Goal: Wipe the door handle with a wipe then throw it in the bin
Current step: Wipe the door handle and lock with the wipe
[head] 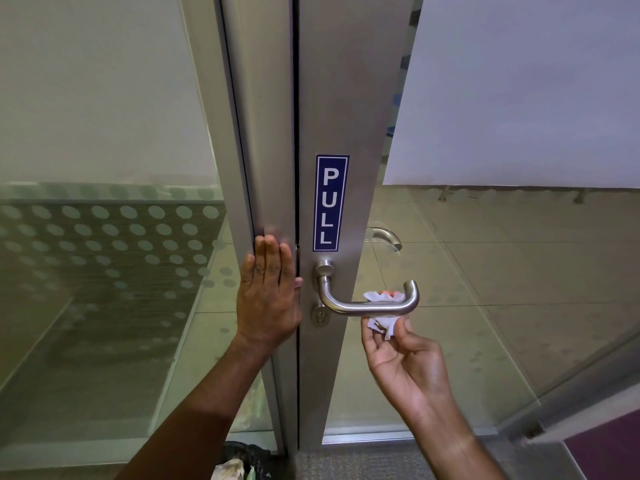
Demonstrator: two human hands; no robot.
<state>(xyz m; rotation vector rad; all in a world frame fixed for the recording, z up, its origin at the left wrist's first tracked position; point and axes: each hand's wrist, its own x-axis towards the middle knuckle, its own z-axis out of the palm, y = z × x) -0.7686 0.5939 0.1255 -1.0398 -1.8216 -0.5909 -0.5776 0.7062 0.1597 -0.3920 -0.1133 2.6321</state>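
Note:
A brushed steel lever door handle (349,308) sticks out from the metal door frame, below a blue PULL sign (330,202). My right hand (405,358) reaches up from below and holds a crumpled white wipe (381,325) wrapped around the far end of the lever bar; part of the wipe shows above the bar, part below. My left hand (268,296) lies flat with fingers together against the fixed frame post just left of the door edge. At the bottom edge a bin with a black liner (242,462) holds crumpled paper.
Frosted glass with a dotted band (104,254) fills the left. The glass door panel (485,271) on the right shows a tiled floor and a second handle (386,235) behind it. Grey carpet (363,462) lies at the door's foot.

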